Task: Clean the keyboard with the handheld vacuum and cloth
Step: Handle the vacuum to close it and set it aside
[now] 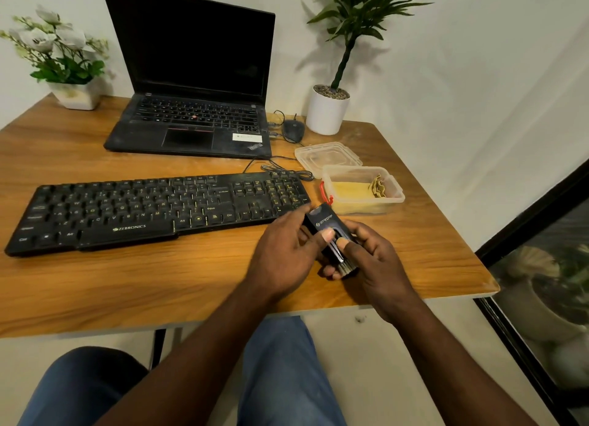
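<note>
Now left hand point(287, 253) & right hand point(373, 266) both grip the vacuum point(322, 223), ctr-right of frame, thumbs on top. Brush end mostly hidden by the hands. Keyboard point(143, 209) lies left of ctr; cloth point(350, 191) in box point(395, 199).

Wood-grain table point(153, 285) against a white wall; at the back an open black laptop point(191, 123), screen dark, with a black mouse point(294, 130) just beside its right edge. Back left corner has a white pot of white flowers point(78, 95), and right of the mouse stands a round white pot with a tall green plant point(326, 113). Nearer on the right, a clear plastic lid point(328, 154) lies flat, touching an open clear tub point(366, 206) with a red latch; a dark-framed glass panel point(548, 282) is far right.
</note>
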